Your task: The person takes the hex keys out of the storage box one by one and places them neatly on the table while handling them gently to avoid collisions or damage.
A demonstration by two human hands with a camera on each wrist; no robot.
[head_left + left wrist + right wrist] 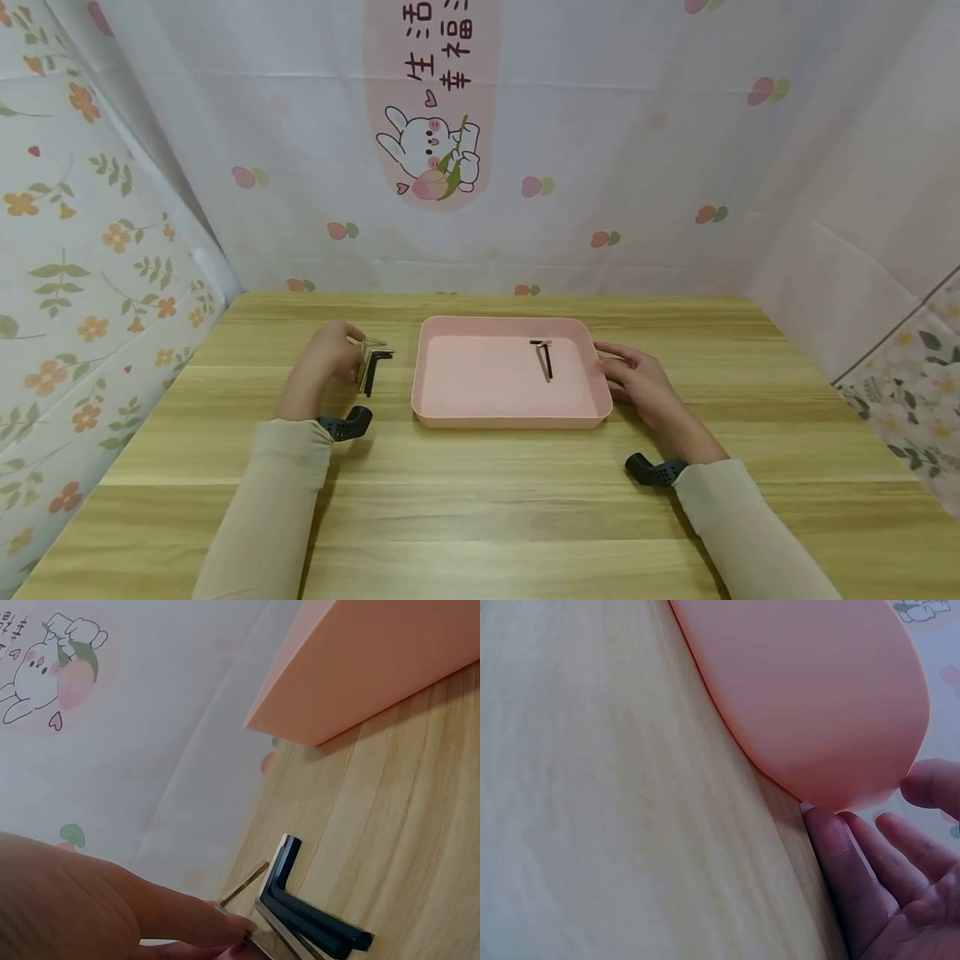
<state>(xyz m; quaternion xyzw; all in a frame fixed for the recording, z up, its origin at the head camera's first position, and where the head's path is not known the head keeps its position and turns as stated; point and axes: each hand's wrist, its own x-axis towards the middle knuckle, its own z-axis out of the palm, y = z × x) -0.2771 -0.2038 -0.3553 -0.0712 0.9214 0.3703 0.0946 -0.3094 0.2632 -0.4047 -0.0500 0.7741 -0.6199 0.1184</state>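
Observation:
My left hand (333, 350) pinches a thin brass-coloured hex key (246, 883) at the left of the table; its fingers hide part of the key. Right beside the fingertips lie black hex keys (372, 372) and a silver-coloured one (279, 924), close together on the wood. In the middle stands a shallow pink tray (480, 421). Inside it, toward the right, a black hex key (549, 363) and a metallic one (541, 363) lie crossed. My right hand (641, 379) touches the tray's right side with extended fingers (922, 784).
The wooden table (480, 517) reaches back to a white printed curtain (600, 150). A flowered cloth (97, 267) hangs at the left. Dark wrist mounts (348, 423) sit on both wrists.

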